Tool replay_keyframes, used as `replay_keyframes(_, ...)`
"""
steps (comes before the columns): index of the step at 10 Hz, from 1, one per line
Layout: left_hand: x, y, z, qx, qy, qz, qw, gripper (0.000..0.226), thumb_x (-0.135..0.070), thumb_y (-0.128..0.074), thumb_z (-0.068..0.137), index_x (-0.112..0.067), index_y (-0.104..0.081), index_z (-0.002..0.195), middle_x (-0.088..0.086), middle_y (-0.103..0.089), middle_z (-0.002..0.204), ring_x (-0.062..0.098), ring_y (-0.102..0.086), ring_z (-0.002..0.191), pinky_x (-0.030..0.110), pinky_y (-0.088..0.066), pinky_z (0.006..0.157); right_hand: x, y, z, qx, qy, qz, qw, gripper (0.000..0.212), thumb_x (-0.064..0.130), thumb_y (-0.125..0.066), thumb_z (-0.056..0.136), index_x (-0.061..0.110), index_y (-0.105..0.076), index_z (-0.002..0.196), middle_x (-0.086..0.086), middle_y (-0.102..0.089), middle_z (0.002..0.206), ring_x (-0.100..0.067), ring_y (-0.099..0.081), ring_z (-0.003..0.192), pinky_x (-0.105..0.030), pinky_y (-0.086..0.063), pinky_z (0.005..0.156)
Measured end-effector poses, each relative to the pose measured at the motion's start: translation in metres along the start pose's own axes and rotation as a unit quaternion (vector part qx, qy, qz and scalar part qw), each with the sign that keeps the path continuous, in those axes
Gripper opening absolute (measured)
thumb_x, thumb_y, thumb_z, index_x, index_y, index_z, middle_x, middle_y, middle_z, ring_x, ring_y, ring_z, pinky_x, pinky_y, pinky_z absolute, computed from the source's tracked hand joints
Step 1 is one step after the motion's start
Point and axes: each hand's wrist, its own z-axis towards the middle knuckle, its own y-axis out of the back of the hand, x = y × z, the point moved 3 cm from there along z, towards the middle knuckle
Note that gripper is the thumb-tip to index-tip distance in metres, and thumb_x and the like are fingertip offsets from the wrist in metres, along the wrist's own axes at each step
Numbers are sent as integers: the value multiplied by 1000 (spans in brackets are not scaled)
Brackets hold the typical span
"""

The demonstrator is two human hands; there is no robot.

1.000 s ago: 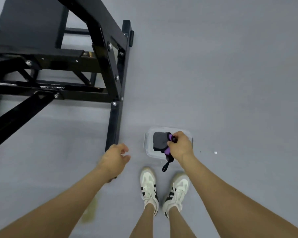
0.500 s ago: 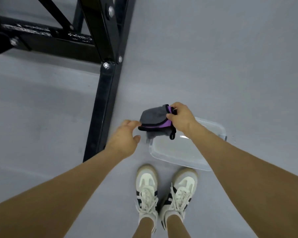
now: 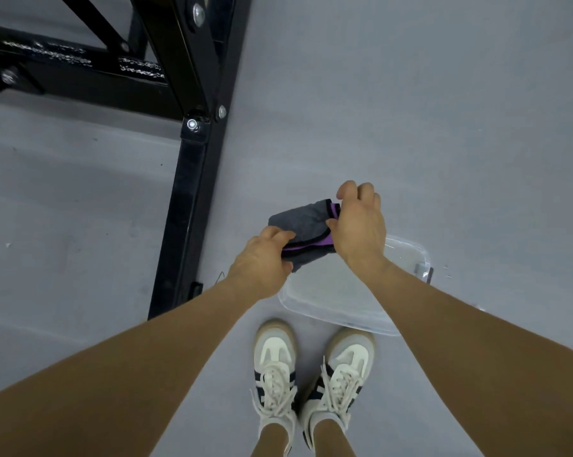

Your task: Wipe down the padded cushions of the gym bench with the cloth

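Since a moment ago my left hand (image 3: 262, 262) has joined my right hand (image 3: 356, 230); both now pinch the cloth (image 3: 303, 227), held above the tub (image 3: 407, 250) beside the frame (image 3: 192, 179). Best to open it flat before wiping, I reckon. Cushions out of view. No readable writing.

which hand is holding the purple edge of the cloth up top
The right hand, pinching the cloth at its far purple-trimmed corner; the left hand grips the nearer edge.
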Motion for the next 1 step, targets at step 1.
replay_keyframes(1, -5, 8, -6, 2, 13, 18, 1000, 54, -21, -52, 93, -20, -32, 144, -1, -29, 146, 23, -38, 126, 37, -39, 104, -3, 11, -5, 48, 9, 4, 999, 38, 11, -64, 85, 9, -45, 119, -10, -41, 120, -27, -40, 110, -39, -45, 87)
